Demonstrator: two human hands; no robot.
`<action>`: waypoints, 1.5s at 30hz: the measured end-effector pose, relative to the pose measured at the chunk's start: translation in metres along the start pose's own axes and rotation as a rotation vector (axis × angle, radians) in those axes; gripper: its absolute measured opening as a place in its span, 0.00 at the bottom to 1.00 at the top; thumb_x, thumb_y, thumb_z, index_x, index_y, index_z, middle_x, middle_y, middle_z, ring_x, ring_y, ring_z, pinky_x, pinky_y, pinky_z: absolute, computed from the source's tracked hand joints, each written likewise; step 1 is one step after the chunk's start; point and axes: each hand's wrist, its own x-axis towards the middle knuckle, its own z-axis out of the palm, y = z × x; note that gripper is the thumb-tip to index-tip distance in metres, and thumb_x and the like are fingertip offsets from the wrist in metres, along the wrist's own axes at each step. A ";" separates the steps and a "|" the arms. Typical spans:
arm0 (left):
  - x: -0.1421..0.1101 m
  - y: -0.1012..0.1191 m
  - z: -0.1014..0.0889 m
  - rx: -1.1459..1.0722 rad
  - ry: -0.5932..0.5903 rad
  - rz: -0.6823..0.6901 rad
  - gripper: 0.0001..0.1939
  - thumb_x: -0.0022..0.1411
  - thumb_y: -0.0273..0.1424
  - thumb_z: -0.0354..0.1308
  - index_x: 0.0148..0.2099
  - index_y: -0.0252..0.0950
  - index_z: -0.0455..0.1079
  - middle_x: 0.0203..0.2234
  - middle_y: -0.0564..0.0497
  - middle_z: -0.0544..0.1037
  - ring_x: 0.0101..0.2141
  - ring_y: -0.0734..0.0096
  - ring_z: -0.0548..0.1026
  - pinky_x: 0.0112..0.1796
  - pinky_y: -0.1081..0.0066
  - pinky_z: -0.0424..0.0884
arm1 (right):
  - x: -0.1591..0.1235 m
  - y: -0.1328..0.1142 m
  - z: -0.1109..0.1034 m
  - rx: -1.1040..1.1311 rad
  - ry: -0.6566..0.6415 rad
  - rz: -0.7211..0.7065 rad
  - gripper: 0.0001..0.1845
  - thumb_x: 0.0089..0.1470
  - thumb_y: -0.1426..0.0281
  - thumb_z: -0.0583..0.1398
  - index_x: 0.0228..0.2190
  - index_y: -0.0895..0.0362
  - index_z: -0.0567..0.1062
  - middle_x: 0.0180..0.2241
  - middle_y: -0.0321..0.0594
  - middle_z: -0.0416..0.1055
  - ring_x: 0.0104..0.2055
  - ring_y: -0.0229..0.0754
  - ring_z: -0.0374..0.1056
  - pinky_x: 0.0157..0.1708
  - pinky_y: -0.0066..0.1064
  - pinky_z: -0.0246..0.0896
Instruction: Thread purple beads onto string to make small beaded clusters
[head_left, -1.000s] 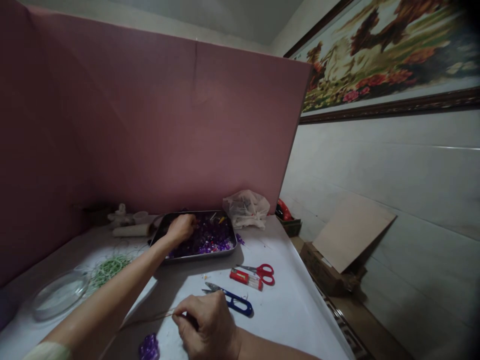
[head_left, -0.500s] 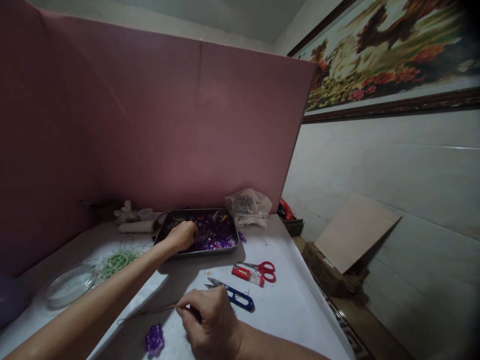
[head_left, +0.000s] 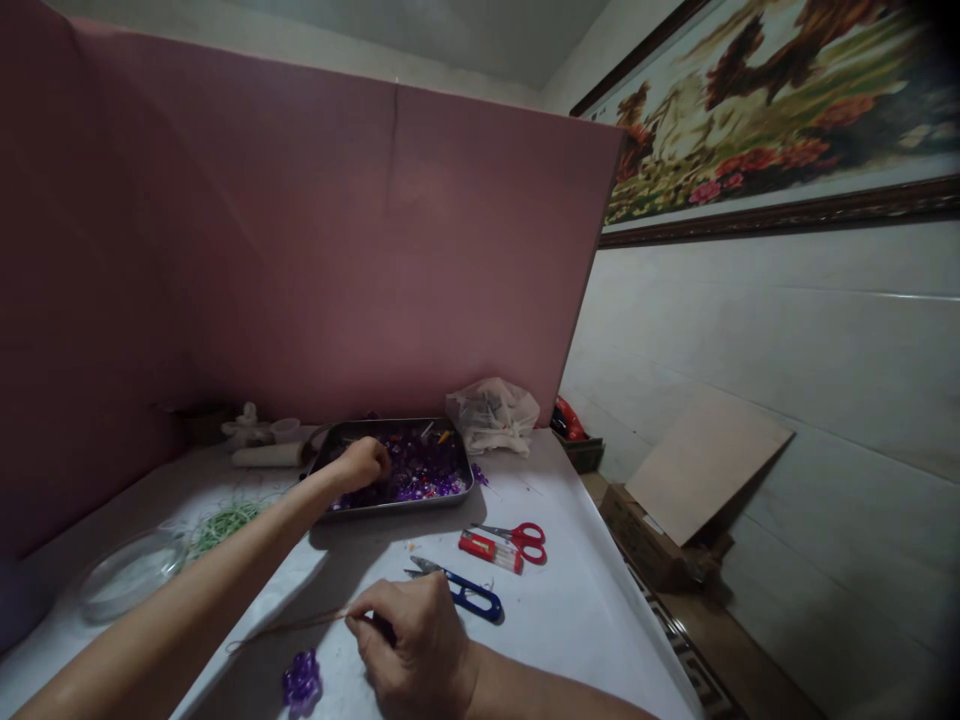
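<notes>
My left hand [head_left: 365, 463] reaches into a dark tray [head_left: 397, 507] of purple beads [head_left: 427, 475]. Its fingers are bent down among the beads, and whatever they pinch is hidden. Close to me, my right hand [head_left: 420, 640] pinches a thin brown thread [head_left: 292, 626] between thumb and forefinger; the thread trails off to the left over the white table. Just below the thread lies a purple beaded piece [head_left: 302, 682]. Blue thread snips [head_left: 469, 592] rest right behind my right hand, partly covered by it.
Red-handled scissors [head_left: 529, 541] and a red lighter [head_left: 491, 550] lie right of centre. At left are a clear round dish [head_left: 131, 578] and green thread [head_left: 225, 528]. A plastic bag [head_left: 495, 415] sits behind the tray's right corner, near the pink partition [head_left: 360, 250].
The whole view has shifted slightly. My left hand stays in the tray with its fingers among the beads, and my right hand keeps its pinch on the thread.
</notes>
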 end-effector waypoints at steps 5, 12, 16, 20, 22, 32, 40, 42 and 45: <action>-0.002 -0.006 -0.006 -0.055 0.044 0.033 0.17 0.61 0.34 0.56 0.51 0.35 0.66 0.48 0.47 0.71 0.42 0.59 0.73 0.39 0.58 0.72 | 0.001 0.000 -0.001 -0.002 -0.007 -0.008 0.08 0.50 0.73 0.54 0.29 0.56 0.73 0.19 0.35 0.72 0.18 0.35 0.65 0.22 0.24 0.58; 0.001 0.030 0.012 -0.035 0.013 0.203 0.16 0.61 0.34 0.55 0.51 0.35 0.66 0.48 0.46 0.71 0.42 0.60 0.73 0.40 0.57 0.72 | 0.001 0.000 -0.001 -0.006 0.016 -0.017 0.07 0.50 0.73 0.54 0.29 0.58 0.73 0.19 0.36 0.72 0.19 0.35 0.66 0.21 0.24 0.56; 0.009 0.043 0.024 -0.036 -0.024 0.246 0.16 0.61 0.33 0.55 0.51 0.36 0.66 0.48 0.46 0.71 0.43 0.61 0.73 0.40 0.58 0.71 | 0.000 0.001 0.000 -0.013 0.013 -0.016 0.07 0.50 0.73 0.54 0.29 0.57 0.72 0.20 0.36 0.73 0.20 0.35 0.68 0.23 0.24 0.56; 0.011 0.040 0.029 -0.089 -0.026 0.232 0.16 0.62 0.33 0.55 0.52 0.37 0.65 0.48 0.45 0.71 0.43 0.61 0.73 0.40 0.58 0.71 | 0.000 0.001 -0.001 -0.024 0.008 -0.021 0.07 0.51 0.72 0.54 0.29 0.57 0.72 0.20 0.35 0.72 0.20 0.35 0.67 0.22 0.24 0.56; 0.011 0.038 0.031 -0.137 -0.021 0.219 0.16 0.62 0.33 0.55 0.52 0.37 0.65 0.48 0.45 0.71 0.43 0.61 0.73 0.40 0.58 0.71 | 0.001 0.000 -0.001 -0.026 0.005 -0.020 0.07 0.51 0.72 0.54 0.29 0.57 0.72 0.20 0.35 0.72 0.20 0.35 0.68 0.22 0.24 0.56; -0.020 0.038 0.002 -0.828 0.139 0.134 0.12 0.61 0.32 0.55 0.47 0.33 0.67 0.41 0.47 0.74 0.36 0.66 0.74 0.35 0.62 0.73 | -0.001 0.001 0.001 0.013 0.034 -0.002 0.07 0.50 0.73 0.54 0.29 0.57 0.73 0.19 0.34 0.71 0.19 0.34 0.64 0.22 0.24 0.55; -0.136 0.015 -0.005 -1.516 0.208 0.008 0.09 0.56 0.14 0.52 0.31 0.31 0.68 0.26 0.47 0.76 0.22 0.80 0.73 0.25 0.81 0.71 | -0.001 -0.011 -0.007 0.171 0.087 0.096 0.07 0.50 0.73 0.55 0.28 0.58 0.74 0.19 0.34 0.66 0.19 0.34 0.59 0.23 0.25 0.53; -0.158 0.011 0.003 -1.617 0.183 -0.041 0.09 0.56 0.13 0.52 0.32 0.29 0.69 0.24 0.46 0.76 0.21 0.80 0.73 0.23 0.81 0.71 | -0.002 -0.018 -0.010 0.170 0.082 0.149 0.07 0.51 0.72 0.56 0.26 0.59 0.74 0.18 0.33 0.64 0.19 0.34 0.58 0.23 0.25 0.52; -0.181 0.009 0.014 -1.728 0.118 -0.084 0.09 0.57 0.14 0.52 0.32 0.27 0.70 0.22 0.47 0.74 0.18 0.81 0.70 0.19 0.82 0.68 | -0.004 -0.033 -0.013 0.155 0.107 0.235 0.08 0.54 0.71 0.56 0.26 0.59 0.73 0.16 0.31 0.59 0.18 0.33 0.54 0.21 0.25 0.48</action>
